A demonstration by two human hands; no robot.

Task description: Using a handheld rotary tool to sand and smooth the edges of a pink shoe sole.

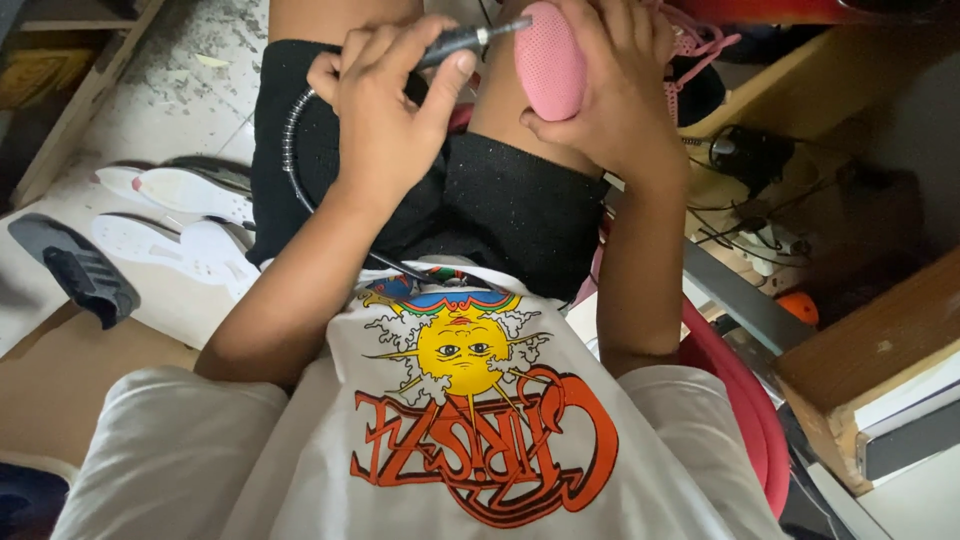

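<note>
I look down at my lap. My left hand (385, 105) grips a slim dark tool handpiece (462, 40) that trails a coiled flexible shaft (292, 120) down over my black shorts. The metal tip of the handpiece touches the heel of a pink mesh shoe (548, 60). My right hand (618, 85) is wrapped around that shoe from the right and holds it against my knee. Pink laces (695, 42) show beyond my fingers.
On the floor at the left lie several white shoe soles (185, 190) and a dark shoe (82, 270). A wooden bench (870, 350) with cables and small devices (750, 160) stands at the right. A red stool rim (740, 400) shows under me.
</note>
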